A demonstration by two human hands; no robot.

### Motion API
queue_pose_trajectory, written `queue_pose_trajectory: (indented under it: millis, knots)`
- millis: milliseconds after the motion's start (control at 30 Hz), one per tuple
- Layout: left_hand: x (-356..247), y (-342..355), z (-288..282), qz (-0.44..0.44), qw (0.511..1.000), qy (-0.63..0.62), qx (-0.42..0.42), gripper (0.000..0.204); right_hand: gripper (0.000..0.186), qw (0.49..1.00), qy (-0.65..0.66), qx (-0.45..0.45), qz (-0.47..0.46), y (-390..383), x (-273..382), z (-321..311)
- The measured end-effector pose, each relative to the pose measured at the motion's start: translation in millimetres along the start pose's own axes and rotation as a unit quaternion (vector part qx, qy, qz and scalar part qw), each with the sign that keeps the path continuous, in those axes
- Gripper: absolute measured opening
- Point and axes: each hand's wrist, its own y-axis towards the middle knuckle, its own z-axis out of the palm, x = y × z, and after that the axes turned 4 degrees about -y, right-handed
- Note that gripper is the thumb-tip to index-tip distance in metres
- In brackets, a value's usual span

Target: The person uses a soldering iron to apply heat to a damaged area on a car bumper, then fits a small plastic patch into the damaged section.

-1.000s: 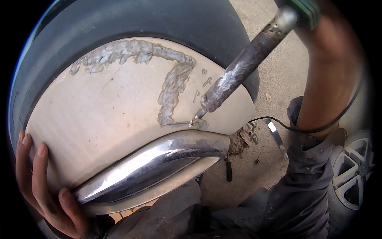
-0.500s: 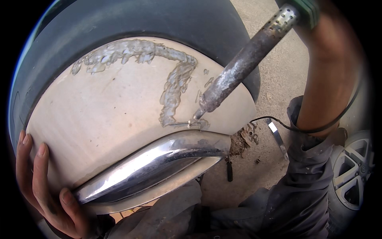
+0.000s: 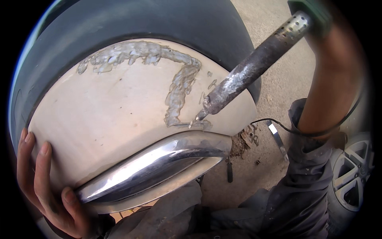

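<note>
A large curved panel [image 3: 103,115], cream inside with a dark outer edge, rests against my lap. Rough grey melted seams [image 3: 181,85] run across its cream face. A shiny chrome trim strip [image 3: 159,165] lies along its lower edge. My left hand [image 3: 41,183] grips the panel's lower left edge, thumb by the chrome strip's end. My right hand [image 3: 314,16] at the top right is mostly cut off; it holds the green handle of a soldering iron [image 3: 246,71]. The iron's tip touches the seam just above the chrome strip.
Sandy concrete ground [image 3: 278,79] lies to the right. A thin black cord [image 3: 278,125] loops around my right forearm. Small debris and a metal strip [image 3: 276,137] lie on the ground. An alloy wheel rim [image 3: 354,179] sits at the right edge.
The iron's tip has shifted slightly along the lower end of the seam. My left hand and the panel stay where they were.
</note>
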Motion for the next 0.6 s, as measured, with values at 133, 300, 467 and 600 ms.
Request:
queue_pose_trajectory:
  millis: [133, 300, 467, 600]
  knots:
    - [0.4, -2.0, 1.4, -0.001, 1.0, -0.004, 0.0, 0.047, 0.031, 1.0, 0.0, 0.004, 0.003, 1.1, -3.3, -0.7]
    - [1.1, 1.0, 2.8, 0.012, 1.0, -0.004, -0.006, 0.047, 0.032, 1.0, -0.017, 0.001, -0.001, -1.2, 1.8, 1.8]
    - [-1.6, -2.3, 0.5, -0.009, 1.0, -0.008, 0.002, 0.046, 0.032, 0.998, -0.057, 0.002, -0.004, -6.1, 5.4, 5.6]
    - [0.7, -3.3, -0.4, -0.008, 1.0, 0.002, 0.013, 0.046, 0.033, 0.988, -0.155, 0.005, -0.005, -17.7, 15.1, 13.7]
